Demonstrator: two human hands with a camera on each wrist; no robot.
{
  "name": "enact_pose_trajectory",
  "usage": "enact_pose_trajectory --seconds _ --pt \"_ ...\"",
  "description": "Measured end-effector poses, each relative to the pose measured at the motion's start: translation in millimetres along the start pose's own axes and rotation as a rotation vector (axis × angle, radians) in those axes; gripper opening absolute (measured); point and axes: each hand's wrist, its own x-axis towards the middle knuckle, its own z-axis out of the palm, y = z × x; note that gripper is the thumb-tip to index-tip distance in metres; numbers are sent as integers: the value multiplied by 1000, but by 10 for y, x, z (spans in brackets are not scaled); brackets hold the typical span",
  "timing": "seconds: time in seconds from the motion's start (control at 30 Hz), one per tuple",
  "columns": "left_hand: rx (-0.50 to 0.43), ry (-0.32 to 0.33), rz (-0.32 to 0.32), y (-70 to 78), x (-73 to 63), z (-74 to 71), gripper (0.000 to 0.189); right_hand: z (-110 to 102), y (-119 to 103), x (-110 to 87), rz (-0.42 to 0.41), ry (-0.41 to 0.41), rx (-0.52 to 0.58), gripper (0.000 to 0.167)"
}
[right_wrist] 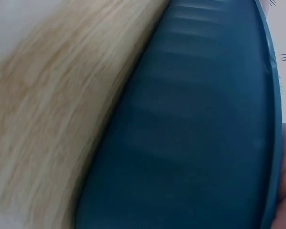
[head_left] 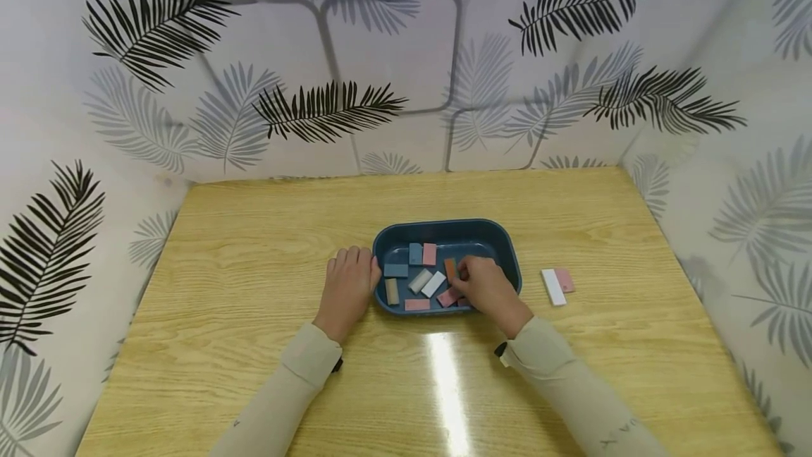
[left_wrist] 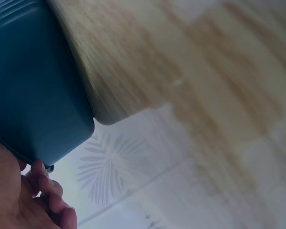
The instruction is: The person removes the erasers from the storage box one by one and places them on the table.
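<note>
A dark blue plastic basin sits on the table with several small rectangular blocks inside. At its left end my left hand holds the rim, its curled fingers also showing under the edge in the left wrist view. Inside the basin's right part, my right hand pinches an orange block between thumb and fingers. Right below the thumb lies a pink block. Left of it are a white block, a beige block and a blue block. The right palm hides part of the basin floor.
On the table to the right of the basin, a white block lies against a pink block. The wood-grain table backs onto a wall covering with a feather pattern, which also runs along both sides.
</note>
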Motion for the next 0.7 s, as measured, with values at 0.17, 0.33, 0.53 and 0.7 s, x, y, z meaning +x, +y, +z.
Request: enact_pose_trajectory --seconds 0.17,0.33,0.53,0.7 --pt "14 29 19 0 -8 4 22 39 -7 17 64 -2 30 22" --pt "21 27 17 7 -8 -11 21 59 -32 23 118 -24 86 22" --pt "28 31 16 15 -13 -30 24 65 -51 25 148 -23 103 26" --pt "24 27 17 23 -12 -37 25 65 -51 20 165 -24 148 26"
